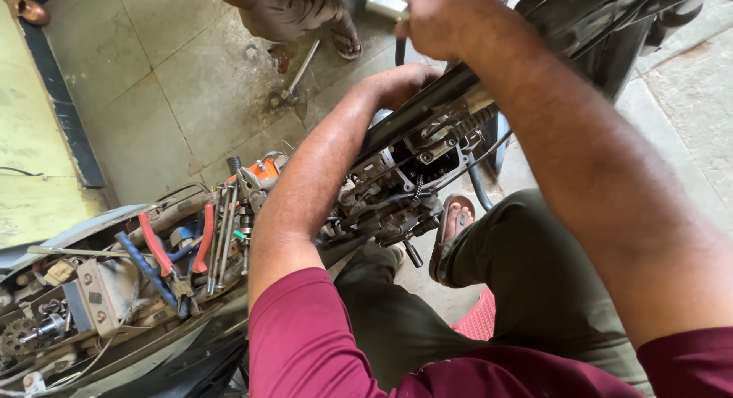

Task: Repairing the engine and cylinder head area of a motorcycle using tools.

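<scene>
Step in hand (judged): work on the exposed engine [408, 188] of a stripped two-wheeler, with the frame tube [450, 88] steadied during access. Engine sits centre-frame, below the dark frame tube, covers off, cables and hoses showing.

Hand pose:
- Left hand [401, 85]: arm runs up from lower centre, forearm extended, wrist bent, hand curled against the frame tube just above the engine. Fingers are hidden behind the tube, so grip vs. mere rest: cannot tell.
- Right hand [435, 20]: raised at top of view, arm crossing from lower right, fist closed around a silver-ended tool [385, 2] (kind unclear, blurred). Hands are apart, right above left.

Next move, as a judgement: tool end needs lining up w/ a fastener or fitting on the engine; left hand should keep the frame from shifting. Line of sight is tight, since the forearm covers part of the engine.

Nearby: tray [114, 291] at lower left w/ red-handled pliers [156, 245], a blue-handled tool [141, 264], long bolts [225, 237] and a small sprocket [14, 337]. Another person's sandalled foot [345, 40] stands on the tiled floor [175, 85] at top, a hammer-like tool [294, 81] lying beside it.
</scene>
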